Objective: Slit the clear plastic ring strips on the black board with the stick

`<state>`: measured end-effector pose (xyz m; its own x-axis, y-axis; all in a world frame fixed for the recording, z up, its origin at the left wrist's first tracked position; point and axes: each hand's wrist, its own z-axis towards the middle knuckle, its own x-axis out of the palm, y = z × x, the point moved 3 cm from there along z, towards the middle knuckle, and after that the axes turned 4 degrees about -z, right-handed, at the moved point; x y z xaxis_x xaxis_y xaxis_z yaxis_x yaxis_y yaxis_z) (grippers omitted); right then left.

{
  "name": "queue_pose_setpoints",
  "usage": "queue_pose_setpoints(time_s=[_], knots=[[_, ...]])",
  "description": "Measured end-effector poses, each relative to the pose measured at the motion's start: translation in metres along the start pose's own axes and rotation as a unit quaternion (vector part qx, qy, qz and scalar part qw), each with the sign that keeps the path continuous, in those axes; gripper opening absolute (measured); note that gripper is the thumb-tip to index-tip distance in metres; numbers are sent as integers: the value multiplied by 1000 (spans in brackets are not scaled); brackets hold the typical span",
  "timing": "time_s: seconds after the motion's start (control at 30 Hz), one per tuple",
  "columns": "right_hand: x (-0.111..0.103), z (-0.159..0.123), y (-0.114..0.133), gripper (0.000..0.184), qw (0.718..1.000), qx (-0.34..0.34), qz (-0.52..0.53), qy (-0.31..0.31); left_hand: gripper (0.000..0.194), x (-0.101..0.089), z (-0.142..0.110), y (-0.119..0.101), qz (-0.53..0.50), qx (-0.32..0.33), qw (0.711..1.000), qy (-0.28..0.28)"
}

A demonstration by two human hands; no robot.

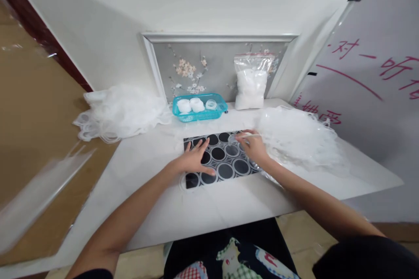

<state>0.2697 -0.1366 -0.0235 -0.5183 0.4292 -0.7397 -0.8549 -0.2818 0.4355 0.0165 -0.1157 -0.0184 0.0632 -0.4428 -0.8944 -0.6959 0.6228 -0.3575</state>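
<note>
My left hand (196,158) rests with its fingers spread on a black mat (225,171) patterned with rows of circles in pale rings. Toward the mat's upper right, my right hand (252,144) has its thumb and fingers pinched together. A thin, translucent whitish piece (233,140) shows at those fingertips; its exact shape is blurred. Just right of that hand lies a large heap of sheer white pieces (291,135) with thin loops. Some clear plastic film (270,176) sticks out under my right wrist.
Behind the mat stands a turquoise basket (199,116) holding white rolls and rings. A zip bag (250,89) of white material leans on the framed floral panel (216,65). Another sheer white heap (121,111) lies left. A whiteboard (366,78) with red writing borders the table's right side.
</note>
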Motion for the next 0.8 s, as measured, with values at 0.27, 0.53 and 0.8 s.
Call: queue_pose_setpoints(time_s=[0.27, 0.53, 0.8], knots=[[-2, -34, -8, 31, 983, 100, 153, 2, 123, -23, -36, 31, 45, -53, 997, 29], [-47, -19, -35, 37, 943, 189, 158, -225, 40, -12, 2, -14, 24, 67, 996, -57], [-122, 11, -117, 24, 913, 339, -165, -154, 22, 1, 36, -31, 24, 94, 994, -48]])
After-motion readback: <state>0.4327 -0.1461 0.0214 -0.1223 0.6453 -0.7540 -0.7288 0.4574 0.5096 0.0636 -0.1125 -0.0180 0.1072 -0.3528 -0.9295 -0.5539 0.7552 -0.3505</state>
